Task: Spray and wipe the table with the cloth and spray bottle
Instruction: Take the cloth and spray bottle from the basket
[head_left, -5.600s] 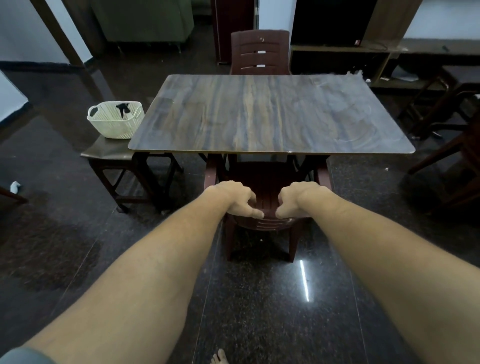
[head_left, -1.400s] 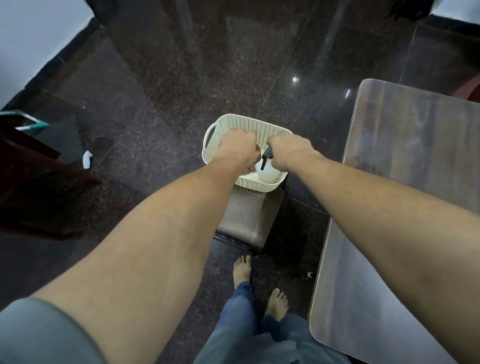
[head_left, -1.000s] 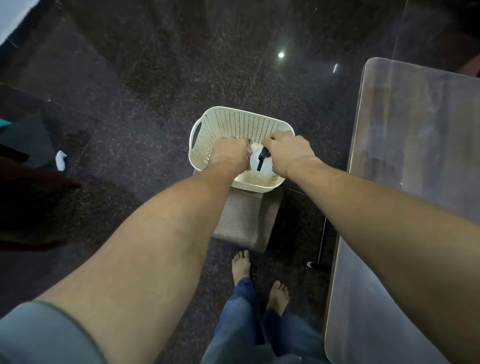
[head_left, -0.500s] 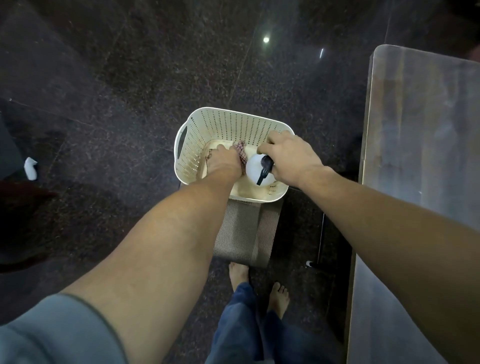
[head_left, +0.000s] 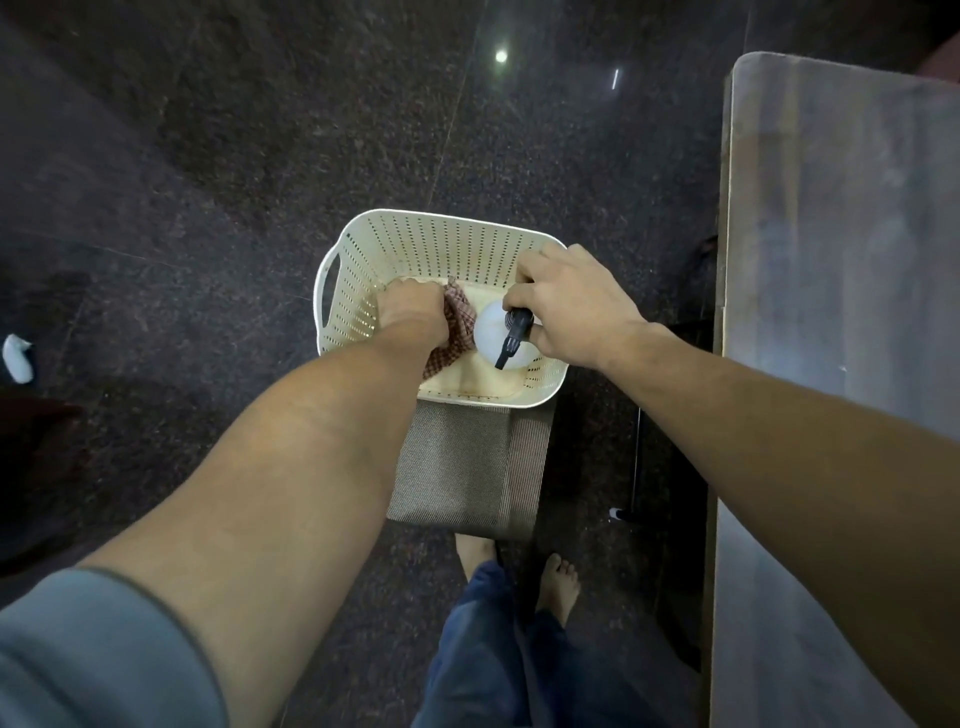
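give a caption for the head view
Left hand grips the checked cloth, right hand grips the spray bottle, both inside the basket.

Crowded basket, open only from above

Both hands fill the basket – the left hand on the cloth by its left wall, the right hand round the spray bottle by its right wall. The perforated walls bar any sideways way out, so the open top is the one exit. The far side of its bottom lies bare. The table edge stands near on the right, a dark gap between
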